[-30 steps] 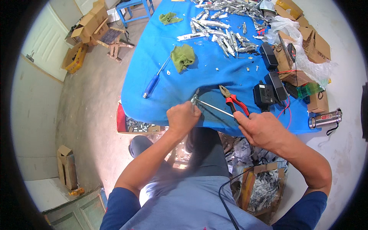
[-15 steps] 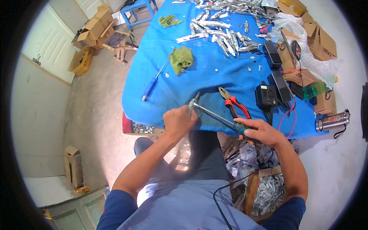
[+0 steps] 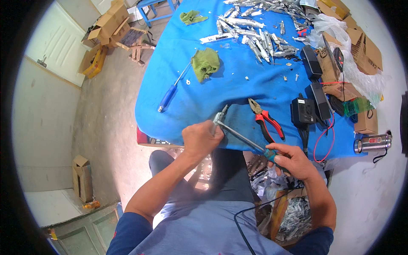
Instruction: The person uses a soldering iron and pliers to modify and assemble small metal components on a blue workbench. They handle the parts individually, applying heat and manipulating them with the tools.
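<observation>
Near the front edge of the blue-covered table, my left hand [image 3: 199, 138] is closed round a slim silvery-white metal piece [image 3: 219, 117] that pokes up past the fingers. My right hand [image 3: 293, 160] grips a screwdriver by its green handle [image 3: 270, 155]. The screwdriver's long steel shaft slants up to the left, its tip touching the metal piece. Exactly how the tip sits on it is too small to tell. Just beyond the shaft lie red-and-black pliers [image 3: 267, 122], jaws pointing away. Left of them rest a blue-handled screwdriver [image 3: 169, 97] and a green cloth [image 3: 205, 64].
Many similar silvery pieces [image 3: 259, 38] are heaped at the far side. Black adapters [image 3: 302, 111], cables, cardboard boxes and plastic wrap crowd the right edge, with a steel flask [image 3: 374, 143] beside them. Under the table, a box of scraps [image 3: 293, 216] stands near my right arm.
The view has shifted slightly, so the table's things appear a little farther right. Both hands keep their holds, and the screwdriver tip stays at the metal piece.
</observation>
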`<state>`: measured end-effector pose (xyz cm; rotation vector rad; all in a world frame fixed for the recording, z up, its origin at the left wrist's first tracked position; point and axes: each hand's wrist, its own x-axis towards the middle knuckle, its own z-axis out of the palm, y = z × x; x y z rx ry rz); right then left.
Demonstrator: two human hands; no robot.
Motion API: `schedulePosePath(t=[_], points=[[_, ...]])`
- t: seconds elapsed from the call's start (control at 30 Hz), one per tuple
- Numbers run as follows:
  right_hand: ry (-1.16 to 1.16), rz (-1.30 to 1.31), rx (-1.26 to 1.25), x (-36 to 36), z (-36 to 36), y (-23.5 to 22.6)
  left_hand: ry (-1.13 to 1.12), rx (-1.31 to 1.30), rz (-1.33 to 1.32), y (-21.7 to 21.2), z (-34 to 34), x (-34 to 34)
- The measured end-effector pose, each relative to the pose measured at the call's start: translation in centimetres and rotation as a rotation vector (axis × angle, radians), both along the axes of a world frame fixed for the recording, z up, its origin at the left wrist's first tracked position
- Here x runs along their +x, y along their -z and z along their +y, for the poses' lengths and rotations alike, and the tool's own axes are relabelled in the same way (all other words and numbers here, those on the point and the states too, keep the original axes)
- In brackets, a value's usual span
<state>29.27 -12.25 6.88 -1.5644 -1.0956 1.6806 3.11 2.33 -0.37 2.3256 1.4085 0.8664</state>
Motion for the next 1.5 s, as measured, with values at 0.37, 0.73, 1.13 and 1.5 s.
schedulePosePath(t=[0.37,0.73,1.13,1.5], points=[[0.082,0.02,-0.043,-0.2,-0.6,-0.3,0.025,0.013,-0.025,0.1,0.0,-0.1],[-0.089,-0.285,-0.085,-0.9,3.2,-5.6,0.02,0.015,-0.04,0.3,0.3,-0.2],[-0.388,-0.812,0.24,-3.1,4.9,-8.8,-0.011,0.028,-0.083,0.6,0.3,0.0],[0.122,-0.29,-0.009,-3.8,-0.1,-5.4,-0.054,-0.036,-0.177,0.1,-0.1,-0.5]])
